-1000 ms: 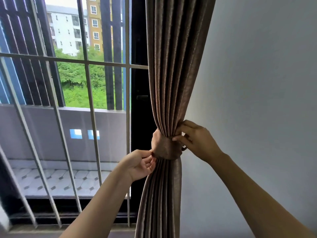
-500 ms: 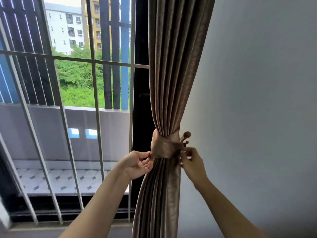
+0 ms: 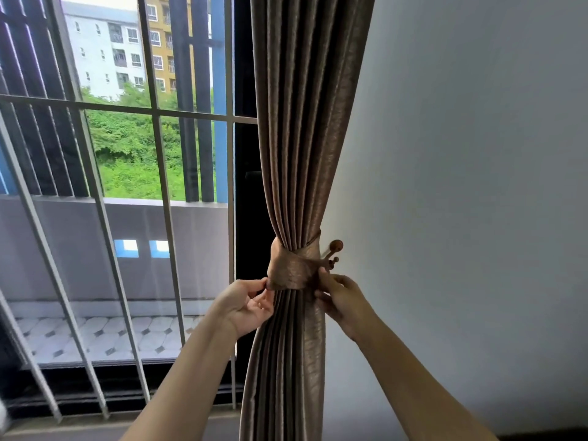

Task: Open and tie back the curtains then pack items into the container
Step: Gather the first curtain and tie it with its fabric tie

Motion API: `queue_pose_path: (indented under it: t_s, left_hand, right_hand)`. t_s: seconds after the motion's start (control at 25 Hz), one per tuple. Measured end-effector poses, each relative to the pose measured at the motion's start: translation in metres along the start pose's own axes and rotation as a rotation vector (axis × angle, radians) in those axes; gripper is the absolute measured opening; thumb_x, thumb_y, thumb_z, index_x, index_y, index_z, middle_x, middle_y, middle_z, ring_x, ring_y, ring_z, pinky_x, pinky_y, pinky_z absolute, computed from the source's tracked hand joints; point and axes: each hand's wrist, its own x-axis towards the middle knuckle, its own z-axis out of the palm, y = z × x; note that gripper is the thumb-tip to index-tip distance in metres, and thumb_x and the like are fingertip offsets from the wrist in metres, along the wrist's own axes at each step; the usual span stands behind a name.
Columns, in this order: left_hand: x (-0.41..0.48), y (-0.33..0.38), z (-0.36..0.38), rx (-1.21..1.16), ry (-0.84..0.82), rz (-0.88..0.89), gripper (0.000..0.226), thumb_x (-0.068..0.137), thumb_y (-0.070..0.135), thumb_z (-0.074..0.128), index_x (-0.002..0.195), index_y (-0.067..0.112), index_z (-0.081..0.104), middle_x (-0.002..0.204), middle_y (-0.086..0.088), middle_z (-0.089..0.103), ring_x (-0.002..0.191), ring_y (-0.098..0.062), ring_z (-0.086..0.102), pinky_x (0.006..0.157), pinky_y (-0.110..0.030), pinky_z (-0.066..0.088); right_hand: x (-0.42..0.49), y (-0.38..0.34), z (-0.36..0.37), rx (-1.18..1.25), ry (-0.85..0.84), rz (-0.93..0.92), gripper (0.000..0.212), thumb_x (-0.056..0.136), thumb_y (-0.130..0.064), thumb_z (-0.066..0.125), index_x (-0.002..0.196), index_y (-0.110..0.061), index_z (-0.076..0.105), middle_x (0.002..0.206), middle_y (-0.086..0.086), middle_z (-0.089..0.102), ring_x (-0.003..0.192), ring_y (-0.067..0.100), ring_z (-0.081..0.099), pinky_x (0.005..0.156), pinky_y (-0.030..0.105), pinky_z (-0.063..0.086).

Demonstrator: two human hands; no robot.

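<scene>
My left hand [image 3: 246,308] pinches the tieback [image 3: 294,272] at its left edge, my right hand [image 3: 342,300] grips its right end. Between wall [image 3: 461,186] and window bars [image 3: 159,154], the curtain [image 3: 302,122] hangs gathered, cinched beside the small wooden hook [image 3: 334,249]

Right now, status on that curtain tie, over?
Left hand pinches brown fabric tie band, left edge; right hand grips its right end below round-knobbed wall hook. Brown pleated curtain gathered. No obstruction seen.
</scene>
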Motion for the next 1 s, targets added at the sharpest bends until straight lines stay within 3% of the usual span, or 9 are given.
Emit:
queue_pose_path:
  t_s: [0.08, 0.12, 0.24, 0.36, 0.44, 0.56, 0.72, 0.84, 1.0]
  left_hand:
    - [-0.003, -0.003, 0.001, 0.076, 0.047, 0.101, 0.011, 0.089, -0.006, 0.046, 0.09, 0.004, 0.052, 0.083, -0.011, 0.06, 0.055, -0.014, 0.063, 0.039, -0.015, 0.042]
    - [-0.005, -0.003, 0.003, 0.212, 0.095, 0.247, 0.014, 0.089, -0.006, 0.049, 0.092, 0.007, 0.052, 0.086, -0.011, 0.061, 0.064, -0.015, 0.064, 0.044, -0.017, 0.045]
    - [-0.016, 0.007, 0.014, 0.876, 0.203, 1.006, 0.019, 0.088, 0.002, 0.056, 0.091, 0.02, 0.062, 0.088, 0.003, 0.065, 0.08, -0.007, 0.06, 0.07, -0.021, 0.047]
    - [-0.016, 0.025, 0.031, 1.328, -0.141, 1.56, 0.018, 0.086, 0.0, 0.06, 0.092, 0.012, 0.071, 0.091, 0.004, 0.065, 0.078, -0.004, 0.06, 0.071, -0.011, 0.045]
    - [-0.007, 0.035, 0.036, 1.578, -0.314, 1.65, 0.014, 0.086, 0.007, 0.061, 0.096, 0.009, 0.071, 0.094, 0.002, 0.061, 0.08, -0.006, 0.058, 0.074, -0.015, 0.048]
    - [-0.011, 0.036, 0.032, 1.827, -0.408, 1.671, 0.019, 0.087, 0.025, 0.057, 0.094, 0.013, 0.071, 0.09, 0.0, 0.058, 0.079, -0.01, 0.056, 0.073, -0.029, 0.052]
    - [-0.009, 0.024, 0.033, 1.834, -0.312, 1.729, 0.027, 0.089, 0.029, 0.052, 0.103, 0.014, 0.07, 0.092, -0.001, 0.062, 0.081, -0.014, 0.061, 0.071, -0.026, 0.051]
    - [-0.008, 0.023, 0.044, 1.885, -0.181, 1.826, 0.028, 0.088, 0.031, 0.047, 0.088, 0.015, 0.069, 0.085, 0.0, 0.065, 0.076, -0.019, 0.065, 0.062, -0.03, 0.053]
    - [-0.014, 0.014, 0.062, 1.894, -0.06, 1.952, 0.029, 0.088, 0.029, 0.047, 0.08, 0.013, 0.07, 0.079, 0.0, 0.065, 0.071, -0.017, 0.066, 0.057, -0.027, 0.051]
  right_hand:
    - [-0.002, 0.001, -0.004, -0.257, 0.195, -0.273, 0.015, 0.09, -0.028, 0.059, 0.101, -0.017, 0.058, 0.1, 0.002, 0.064, 0.086, 0.016, 0.064, 0.073, 0.02, 0.053]
    - [-0.005, -0.003, -0.006, -0.378, 0.248, -0.471, 0.009, 0.091, -0.022, 0.059, 0.099, -0.02, 0.058, 0.102, -0.001, 0.062, 0.088, 0.015, 0.063, 0.07, 0.014, 0.049]
    - [-0.003, -0.026, -0.016, -0.648, 0.13, -0.859, 0.02, 0.091, -0.012, 0.058, 0.109, -0.018, 0.063, 0.103, -0.005, 0.053, 0.084, 0.01, 0.062, 0.074, 0.008, 0.047]
    - [0.005, -0.054, -0.019, -0.911, 0.041, -1.021, 0.024, 0.092, -0.016, 0.057, 0.114, -0.015, 0.064, 0.103, -0.002, 0.055, 0.079, 0.011, 0.061, 0.073, 0.014, 0.047]
    - [0.008, -0.069, -0.019, -1.095, 0.071, -1.127, 0.019, 0.09, -0.02, 0.059, 0.107, -0.015, 0.067, 0.101, 0.003, 0.063, 0.073, 0.018, 0.064, 0.066, 0.021, 0.044]
    - [-0.004, -0.075, -0.021, -1.334, 0.139, -1.252, 0.014, 0.086, -0.026, 0.065, 0.096, -0.017, 0.071, 0.093, 0.002, 0.069, 0.068, 0.022, 0.068, 0.06, 0.02, 0.038]
    - [0.0, -0.075, -0.02, -1.375, 0.117, -1.232, 0.013, 0.084, -0.027, 0.066, 0.091, -0.017, 0.071, 0.09, 0.001, 0.069, 0.066, 0.024, 0.068, 0.058, 0.021, 0.037]
    - [0.002, -0.083, -0.016, -1.373, 0.128, -1.246, 0.012, 0.083, -0.025, 0.065, 0.086, -0.015, 0.07, 0.087, 0.002, 0.068, 0.064, 0.028, 0.066, 0.055, 0.023, 0.036]
    - [-0.003, -0.096, -0.011, -1.405, 0.148, -1.173, 0.014, 0.087, -0.027, 0.062, 0.092, -0.016, 0.069, 0.098, 0.0, 0.067, 0.076, 0.029, 0.065, 0.06, 0.026, 0.036]
